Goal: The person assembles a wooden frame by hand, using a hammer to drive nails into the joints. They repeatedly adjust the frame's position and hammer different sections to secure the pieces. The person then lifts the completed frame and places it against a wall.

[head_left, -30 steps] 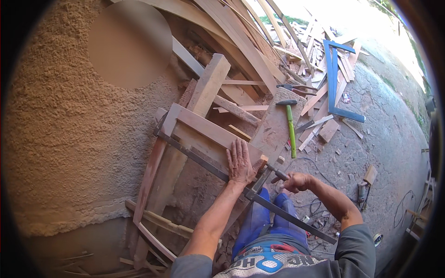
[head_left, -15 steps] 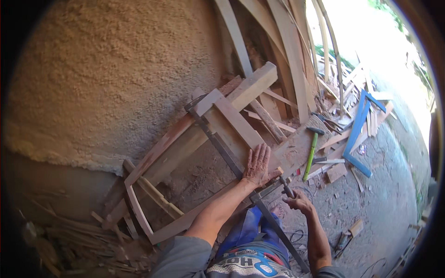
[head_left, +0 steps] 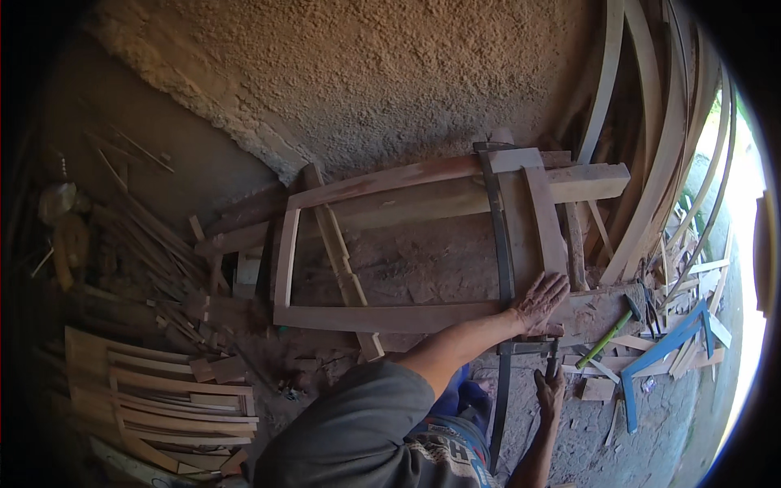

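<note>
A rectangular wooden frame (head_left: pixel 390 316) lies across rough timber supports in front of me. A long dark bar clamp (head_left: pixel 497 211) spans its right part, with one end at the far rail and the screw end past the near rail. My left hand (head_left: pixel 542 302) lies flat on the frame's near right corner, fingers stretched and apart, holding nothing. Close by, my right hand (head_left: pixel 551 390) is closed around the handle of the clamp's screw; part of the handle is hidden by its fingers.
A green-handled hammer (head_left: pixel 604 340) and a blue angled piece (head_left: pixel 665 350) lie among offcuts at the right. Slatted wooden pieces (head_left: pixel 179 398) are stacked at the lower left. A rough wall (head_left: pixel 390 73) rises behind, and long boards (head_left: pixel 651 163) lean at the far right.
My view has swung left, showing the stacked slats and more of the left side. The left hand stays on the frame's corner, and the right hand stays at the clamp's handle.
</note>
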Tool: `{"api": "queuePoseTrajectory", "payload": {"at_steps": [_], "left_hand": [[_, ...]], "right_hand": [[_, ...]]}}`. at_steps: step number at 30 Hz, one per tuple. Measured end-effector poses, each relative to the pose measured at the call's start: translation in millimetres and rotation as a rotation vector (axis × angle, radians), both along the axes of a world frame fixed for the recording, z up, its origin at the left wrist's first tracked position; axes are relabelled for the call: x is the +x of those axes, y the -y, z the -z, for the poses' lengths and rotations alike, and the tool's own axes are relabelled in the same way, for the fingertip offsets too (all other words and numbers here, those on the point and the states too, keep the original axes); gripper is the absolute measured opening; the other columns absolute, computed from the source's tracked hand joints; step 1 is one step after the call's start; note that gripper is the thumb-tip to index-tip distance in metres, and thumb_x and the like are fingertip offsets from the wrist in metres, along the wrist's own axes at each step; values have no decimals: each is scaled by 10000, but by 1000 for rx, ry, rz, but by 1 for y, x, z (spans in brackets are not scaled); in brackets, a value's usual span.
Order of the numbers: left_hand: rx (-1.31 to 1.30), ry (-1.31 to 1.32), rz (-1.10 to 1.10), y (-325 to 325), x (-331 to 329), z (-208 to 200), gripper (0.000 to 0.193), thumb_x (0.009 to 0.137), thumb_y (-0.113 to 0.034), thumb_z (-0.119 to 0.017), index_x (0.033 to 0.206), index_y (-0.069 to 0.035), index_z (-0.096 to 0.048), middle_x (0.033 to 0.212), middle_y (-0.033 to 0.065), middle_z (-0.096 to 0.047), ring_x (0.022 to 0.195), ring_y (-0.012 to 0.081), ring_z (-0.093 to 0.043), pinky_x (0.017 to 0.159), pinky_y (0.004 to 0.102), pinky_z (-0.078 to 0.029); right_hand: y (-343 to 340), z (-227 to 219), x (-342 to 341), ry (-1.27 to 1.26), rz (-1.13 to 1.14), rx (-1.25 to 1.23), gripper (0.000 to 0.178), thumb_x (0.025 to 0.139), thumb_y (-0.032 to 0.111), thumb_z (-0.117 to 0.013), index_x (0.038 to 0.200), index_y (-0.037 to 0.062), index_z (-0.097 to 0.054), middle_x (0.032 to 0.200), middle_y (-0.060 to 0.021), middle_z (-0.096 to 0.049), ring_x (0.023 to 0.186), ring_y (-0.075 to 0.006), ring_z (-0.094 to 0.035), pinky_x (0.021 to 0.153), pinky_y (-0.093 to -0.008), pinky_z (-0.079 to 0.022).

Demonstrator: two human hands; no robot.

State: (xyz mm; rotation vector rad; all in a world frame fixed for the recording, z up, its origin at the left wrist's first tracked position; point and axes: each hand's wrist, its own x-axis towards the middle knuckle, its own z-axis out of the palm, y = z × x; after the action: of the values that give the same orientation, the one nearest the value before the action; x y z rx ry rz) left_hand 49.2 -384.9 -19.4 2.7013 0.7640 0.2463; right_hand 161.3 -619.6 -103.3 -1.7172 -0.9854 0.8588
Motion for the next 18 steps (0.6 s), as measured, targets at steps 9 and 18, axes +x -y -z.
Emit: {"api": "queuePoseTrajectory", "payload": {"at_steps": [9,18], "left_hand": [[-337,570,-392,85,-97,-43,264,921,-155,-730,1147,-44,-650,1061,125,-673,937,256,-665,808,390,-535],[-1722,625,-803,118,-113,-8,509,965,-575,-648,1086,-81,-622,994,57,-671,854,180,-668,740,343,-570]], "right_hand": [[-8,-49,22,-127,-102,-355,521,881,282,-730,1324,44,-596,746,-144,-668,659,-301,-662,608,-417,-515],[2,-53,28,-619,-66,-274,469,909,300,-755,1297,86,-603,765,-57,-607,659,-159,-582,584,-312,-444]]}}
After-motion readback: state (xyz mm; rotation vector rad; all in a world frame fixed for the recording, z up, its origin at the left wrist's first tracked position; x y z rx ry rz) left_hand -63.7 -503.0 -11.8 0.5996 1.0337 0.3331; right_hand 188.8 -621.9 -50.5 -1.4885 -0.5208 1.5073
